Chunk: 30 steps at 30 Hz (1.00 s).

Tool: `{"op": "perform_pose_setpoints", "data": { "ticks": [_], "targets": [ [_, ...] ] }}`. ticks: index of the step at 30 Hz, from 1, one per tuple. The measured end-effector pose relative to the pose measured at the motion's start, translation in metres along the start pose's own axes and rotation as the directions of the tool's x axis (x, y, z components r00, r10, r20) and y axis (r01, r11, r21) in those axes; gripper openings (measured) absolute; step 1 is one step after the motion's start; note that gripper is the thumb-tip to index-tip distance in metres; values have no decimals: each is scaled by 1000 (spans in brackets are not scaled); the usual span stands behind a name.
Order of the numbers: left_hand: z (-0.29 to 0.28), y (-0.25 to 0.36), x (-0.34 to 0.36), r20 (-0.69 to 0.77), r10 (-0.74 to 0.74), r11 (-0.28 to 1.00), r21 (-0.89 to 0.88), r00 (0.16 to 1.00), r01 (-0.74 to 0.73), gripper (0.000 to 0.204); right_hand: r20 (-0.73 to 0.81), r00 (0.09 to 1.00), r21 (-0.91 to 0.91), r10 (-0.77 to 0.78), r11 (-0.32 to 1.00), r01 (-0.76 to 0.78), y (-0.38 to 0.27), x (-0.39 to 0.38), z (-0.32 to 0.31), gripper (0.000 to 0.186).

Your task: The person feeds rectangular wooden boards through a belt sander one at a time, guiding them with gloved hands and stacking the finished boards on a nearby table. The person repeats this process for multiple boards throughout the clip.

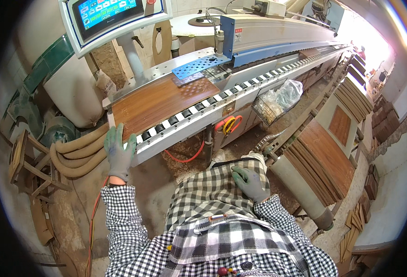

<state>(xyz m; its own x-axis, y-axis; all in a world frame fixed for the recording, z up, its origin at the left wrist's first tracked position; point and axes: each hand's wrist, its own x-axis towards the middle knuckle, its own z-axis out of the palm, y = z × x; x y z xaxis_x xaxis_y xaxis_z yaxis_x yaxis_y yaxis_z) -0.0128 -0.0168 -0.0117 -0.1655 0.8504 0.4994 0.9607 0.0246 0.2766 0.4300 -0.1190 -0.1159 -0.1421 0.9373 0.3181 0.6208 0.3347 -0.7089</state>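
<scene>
My left hand [120, 152], in a grey glove with green fingertips, reaches the near left end of a brown wood-grain panel [150, 107]. Its fingers are stretched and apart, resting against the panel's end edge. The panel lies flat on an edge-banding machine's infeed, alongside a track of black and white pads [186, 113]. Its far end goes under a blue perforated plate [199, 67]. In a matching glove, my right hand [252, 183] rests on the checked apron [208, 189] over my lap, fingers loosely extended and holding nothing visible.
A control screen [109, 13] stands at upper left. Ribbed hoses [76, 159] and a wooden stool [32, 161] are on the left. Stacked brown panels [325, 161] lie on a roller stand at right. A wire basket with plastic bags [277, 104] and yellow-handled scissors [231, 125] hang on the machine.
</scene>
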Motion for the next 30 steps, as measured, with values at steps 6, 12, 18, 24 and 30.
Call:
{"op": "perform_pose_setpoints", "data": {
  "ticks": [6,12,18,24,30],
  "targets": [
    [-2,-2,1,27,-1,1000,0,1000,1,61,-12,1000,-12,-25,1000,25,2,0,1,32],
    [-5,-1,5,56,-24,1000,17,998,23,60,2,1000,-4,-19,1000,19,-2,1,-1,32],
    [-1,18,14,91,-24,999,26,996,21,61,24,1000,-21,-15,1000,15,1,1,-1,31],
    [8,68,32,129,-22,999,49,991,16,63,10,1000,62,21,998,-22,1,-2,-3,31],
    [32,119,48,69,27,997,68,997,-32,62,-87,931,492,354,828,-269,21,-18,-13,35]
  ]
}}
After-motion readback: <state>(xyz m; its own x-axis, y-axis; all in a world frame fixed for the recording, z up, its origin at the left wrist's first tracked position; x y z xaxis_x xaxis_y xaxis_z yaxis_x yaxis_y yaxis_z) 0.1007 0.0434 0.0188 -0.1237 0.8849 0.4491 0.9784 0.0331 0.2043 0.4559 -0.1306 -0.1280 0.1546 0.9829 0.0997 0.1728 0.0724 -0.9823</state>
